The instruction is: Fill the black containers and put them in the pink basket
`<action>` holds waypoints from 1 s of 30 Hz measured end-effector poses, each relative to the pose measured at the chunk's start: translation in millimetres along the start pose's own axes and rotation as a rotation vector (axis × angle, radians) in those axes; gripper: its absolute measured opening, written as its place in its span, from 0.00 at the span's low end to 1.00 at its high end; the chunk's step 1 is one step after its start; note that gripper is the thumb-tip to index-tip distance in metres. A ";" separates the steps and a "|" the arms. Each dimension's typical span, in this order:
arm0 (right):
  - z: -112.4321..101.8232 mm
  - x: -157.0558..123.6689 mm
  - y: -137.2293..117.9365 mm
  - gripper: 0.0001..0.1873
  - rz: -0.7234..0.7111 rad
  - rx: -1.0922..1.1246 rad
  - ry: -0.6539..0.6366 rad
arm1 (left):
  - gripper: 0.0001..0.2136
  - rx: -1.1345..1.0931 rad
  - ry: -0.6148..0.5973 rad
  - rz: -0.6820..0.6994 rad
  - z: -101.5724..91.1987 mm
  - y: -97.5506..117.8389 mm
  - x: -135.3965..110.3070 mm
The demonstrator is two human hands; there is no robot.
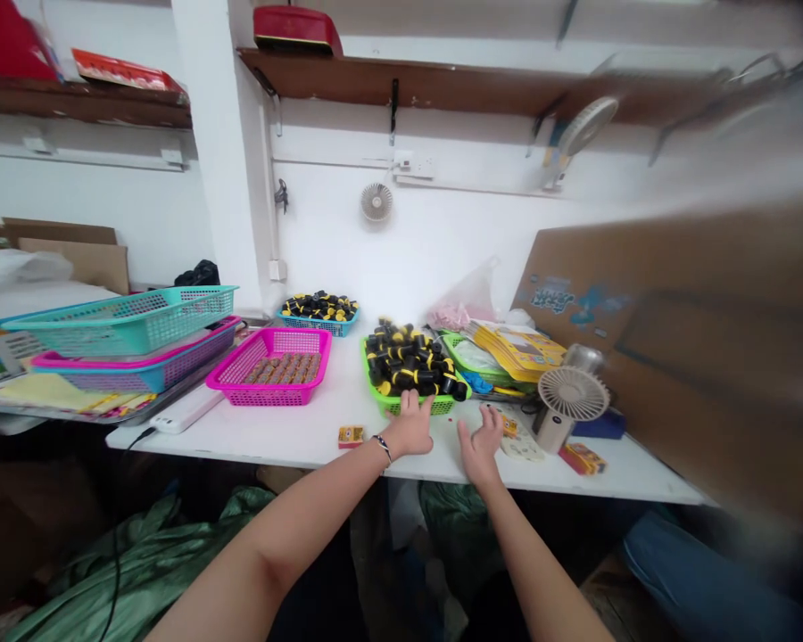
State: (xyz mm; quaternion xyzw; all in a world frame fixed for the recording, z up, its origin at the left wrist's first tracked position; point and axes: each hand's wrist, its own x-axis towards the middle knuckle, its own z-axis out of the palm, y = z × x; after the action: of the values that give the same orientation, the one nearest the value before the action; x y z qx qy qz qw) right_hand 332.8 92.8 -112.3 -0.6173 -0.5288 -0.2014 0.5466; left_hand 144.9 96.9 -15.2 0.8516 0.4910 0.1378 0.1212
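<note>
Since the mid-frame green basket (442, 407) is brimming with black-and-yellow pieces (407, 358), I'm judging much undone, left hand (411, 430) and right hand (482, 448) spread.

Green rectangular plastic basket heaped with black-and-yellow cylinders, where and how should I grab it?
Likely best with a grip on the left and right rims of the green basket, coming from the sides: black-and-yellow cylinders heap above the rim, crowding access from above.

Legible text: none | cardboard panel (649, 259): blue lettering (552, 300), too blurred
</note>
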 end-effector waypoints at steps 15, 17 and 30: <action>-49.9 21.3 -25.0 0.26 -0.075 0.068 0.089 | 0.36 -0.109 -0.065 0.277 2.4 -11.6 -79.7; -63.6 25.0 -21.0 0.30 -0.092 0.073 0.063 | 0.37 -0.123 -0.089 0.324 4.4 -12.8 -99.7; -51.3 11.3 -33.8 0.31 -0.277 0.056 -0.353 | 0.44 -0.006 0.558 0.287 6.6 -44.6 -114.3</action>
State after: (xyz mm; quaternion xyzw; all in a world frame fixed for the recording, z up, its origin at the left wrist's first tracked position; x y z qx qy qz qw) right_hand 324.3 46.8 -70.9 -0.5492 -0.7013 -0.1485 0.4295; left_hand 56.6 18.9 -49.7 0.8412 0.3795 0.3834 -0.0364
